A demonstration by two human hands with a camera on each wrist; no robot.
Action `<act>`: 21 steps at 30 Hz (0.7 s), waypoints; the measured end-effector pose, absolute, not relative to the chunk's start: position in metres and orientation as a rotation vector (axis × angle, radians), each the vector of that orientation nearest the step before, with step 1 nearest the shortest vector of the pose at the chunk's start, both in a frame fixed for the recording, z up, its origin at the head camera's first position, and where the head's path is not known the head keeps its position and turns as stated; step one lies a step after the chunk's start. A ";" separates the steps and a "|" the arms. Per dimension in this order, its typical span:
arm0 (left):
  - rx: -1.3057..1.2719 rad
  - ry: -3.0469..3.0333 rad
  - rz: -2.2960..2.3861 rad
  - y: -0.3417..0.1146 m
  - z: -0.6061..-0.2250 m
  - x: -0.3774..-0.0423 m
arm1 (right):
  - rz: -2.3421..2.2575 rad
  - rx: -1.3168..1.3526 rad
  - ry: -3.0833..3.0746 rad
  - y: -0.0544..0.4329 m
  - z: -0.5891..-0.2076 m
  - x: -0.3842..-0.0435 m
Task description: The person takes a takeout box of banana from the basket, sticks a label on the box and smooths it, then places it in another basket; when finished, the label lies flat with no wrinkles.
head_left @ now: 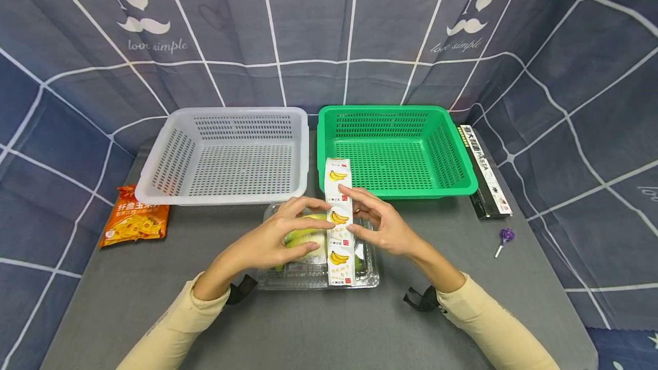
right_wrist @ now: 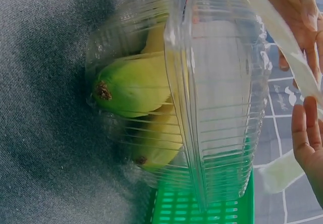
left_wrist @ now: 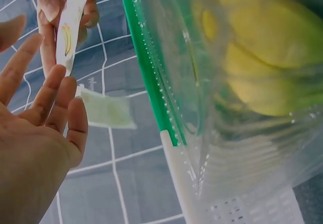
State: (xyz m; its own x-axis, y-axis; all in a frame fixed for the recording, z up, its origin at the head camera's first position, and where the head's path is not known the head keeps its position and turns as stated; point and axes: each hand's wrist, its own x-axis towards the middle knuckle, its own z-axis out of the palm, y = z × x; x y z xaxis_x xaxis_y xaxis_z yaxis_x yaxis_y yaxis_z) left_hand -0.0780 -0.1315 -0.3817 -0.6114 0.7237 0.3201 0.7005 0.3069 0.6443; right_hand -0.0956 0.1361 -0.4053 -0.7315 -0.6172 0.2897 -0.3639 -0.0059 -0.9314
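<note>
Squarely between spread-fingered left hand and right hand, banana-sticker strip in latter's grip.

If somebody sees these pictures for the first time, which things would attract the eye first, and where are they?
Probably the long white strip printed with yellow bananas, which the right hand holds above a clear plastic container of yellow-green fruit, near the head view's centre. Next, likely, the bright green plastic basket behind, right of a pale grey plastic basket. The orange snack packet, at the left, also stands out.
</note>
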 end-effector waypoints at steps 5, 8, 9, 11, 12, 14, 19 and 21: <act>1.366 2.510 1.246 -0.130 -0.384 -0.080 | -1.845 -1.040 2.064 0.135 -0.407 -0.095; 1.356 2.513 1.262 -0.130 -0.386 -0.081 | -1.846 -1.036 2.085 0.135 -0.407 -0.094; 1.347 2.514 1.265 -0.129 -0.386 -0.081 | -1.843 -1.035 2.094 0.135 -0.407 -0.094; 1.343 2.513 1.269 -0.129 -0.387 -0.081 | -1.841 -1.020 2.104 0.135 -0.406 -0.094; 1.344 2.512 1.272 -0.129 -0.388 -0.081 | -1.840 -1.017 2.106 0.135 -0.406 -0.094; 1.350 2.505 1.285 -0.128 -0.389 -0.082 | -1.839 -1.009 2.103 0.135 -0.405 -0.094; 1.386 2.498 1.311 -0.126 -0.390 -0.083 | -1.826 -1.046 2.093 0.133 -0.406 -0.094; 1.389 2.492 1.328 -0.126 -0.390 -0.084 | -1.824 -1.060 2.093 0.132 -0.407 -0.094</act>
